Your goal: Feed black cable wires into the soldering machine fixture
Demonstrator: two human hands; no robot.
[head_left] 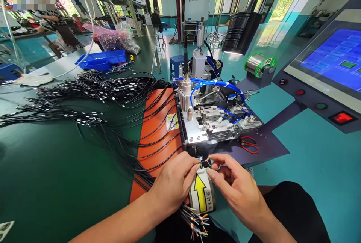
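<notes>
My left hand [176, 179] is closed, with thumb and forefinger pinching a thin black cable near its stripped end. Small coloured wires [208, 158] fan out from that end. On the other side, my right hand [237, 184] has its forefinger tip at the wires and its thumb a little lower, with a gap between them. Just beneath the fingers is a rounded machine part bearing a yellow arrow label [200, 194]. Below my left hand hangs a bundle of cable ends [199, 222] with bared coloured wires. Behind my hands stands a metal machine [205, 119] with blue air hoses.
Black cables [113, 89] lie in heaps on the green table [70, 183], several crossing an orange plate [158, 123]. Red-handled scissors [249, 145] rest beside the machine. A solder spool [258, 65], a black lamp [242, 32] and a control screen [335, 59] stand right. A person works far left.
</notes>
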